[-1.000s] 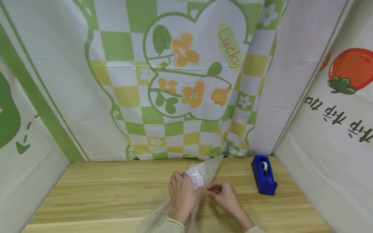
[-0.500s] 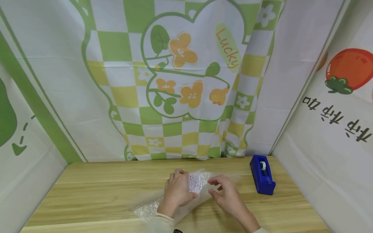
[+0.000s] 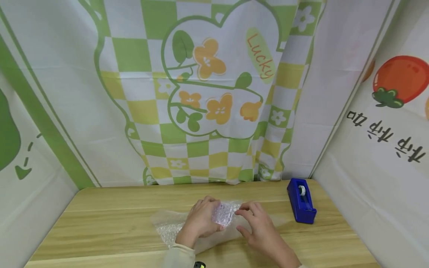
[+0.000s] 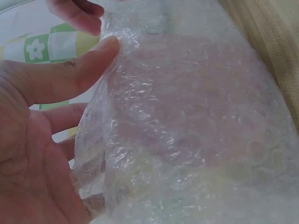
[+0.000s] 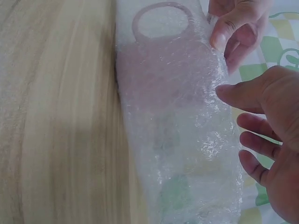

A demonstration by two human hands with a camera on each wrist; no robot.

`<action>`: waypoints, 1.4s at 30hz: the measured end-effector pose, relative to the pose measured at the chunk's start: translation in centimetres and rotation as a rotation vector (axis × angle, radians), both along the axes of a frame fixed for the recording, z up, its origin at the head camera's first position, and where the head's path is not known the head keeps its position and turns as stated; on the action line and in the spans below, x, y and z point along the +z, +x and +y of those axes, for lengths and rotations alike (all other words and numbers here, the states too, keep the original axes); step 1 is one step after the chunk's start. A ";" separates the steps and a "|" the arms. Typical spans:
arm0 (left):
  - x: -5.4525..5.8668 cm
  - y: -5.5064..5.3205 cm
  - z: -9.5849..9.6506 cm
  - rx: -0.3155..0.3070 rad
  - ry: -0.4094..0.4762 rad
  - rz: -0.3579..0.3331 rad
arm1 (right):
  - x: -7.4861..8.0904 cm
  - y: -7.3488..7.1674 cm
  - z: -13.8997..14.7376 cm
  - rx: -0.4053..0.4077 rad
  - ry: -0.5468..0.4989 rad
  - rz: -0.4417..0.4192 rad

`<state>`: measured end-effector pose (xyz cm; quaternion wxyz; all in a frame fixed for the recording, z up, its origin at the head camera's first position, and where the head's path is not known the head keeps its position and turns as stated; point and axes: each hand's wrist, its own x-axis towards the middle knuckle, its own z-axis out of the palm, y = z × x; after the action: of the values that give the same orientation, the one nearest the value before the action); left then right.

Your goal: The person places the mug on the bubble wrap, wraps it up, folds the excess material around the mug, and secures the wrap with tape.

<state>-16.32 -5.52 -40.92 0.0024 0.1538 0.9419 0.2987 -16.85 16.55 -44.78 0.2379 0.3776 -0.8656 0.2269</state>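
Note:
A bundle of clear bubble wrap [image 3: 223,214] lies on the wooden table [image 3: 100,219], with a pale pinkish object with a ring-shaped part [image 5: 161,21] showing dimly through it. My left hand [image 3: 209,216] grips the bundle, thumb on the front [image 4: 98,51] and fingers behind. My right hand [image 3: 246,219] is at the bundle's right side; its thumb tip [image 5: 224,91] touches the wrap and its fingers are loosely spread. A loose tail of wrap [image 3: 167,225] trails left across the table.
A blue tape dispenser [image 3: 301,201] stands at the table's back right. Printed cloth [image 3: 214,93] hangs behind and on both sides. Bare wood lies left of the wrap and along the front edge.
The wrap's raised flap has come down flat. The loose tail has swung left onto the table. Both hands have closed in on the bundle.

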 end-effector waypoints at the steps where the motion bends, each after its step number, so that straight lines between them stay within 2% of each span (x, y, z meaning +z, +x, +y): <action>1: 0.0 0.0 0.0 -0.003 0.001 0.001 | -0.1 0.0 0.0 0.000 0.009 0.006; 5: -0.3 0.1 -0.1 -0.005 0.011 0.016 | -0.4 -0.1 0.0 -0.005 0.025 -0.022; 14: -0.7 0.4 -0.2 0.007 0.068 0.008 | -0.9 0.2 0.1 -0.048 0.042 -0.185; 24: -1.0 0.6 -0.2 0.009 0.100 0.030 | -1.8 0.0 0.9 -0.078 0.103 -0.184; 29: -1.1 0.7 -0.2 0.017 0.099 0.038 | -2.1 -0.1 1.1 -0.093 0.118 -0.218; 38: -1.1 0.7 -0.3 0.009 0.097 0.038 | -2.9 -0.8 0.4 -0.210 0.094 -0.275; 42: -1.1 0.8 -0.3 0.008 0.097 0.035 | -3.0 -1.2 0.4 -0.203 0.074 -0.303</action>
<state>-15.55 -5.81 -42.06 -0.0227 0.1553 0.9267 0.3414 -18.08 16.94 -47.80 0.1125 0.2583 -0.9330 0.2237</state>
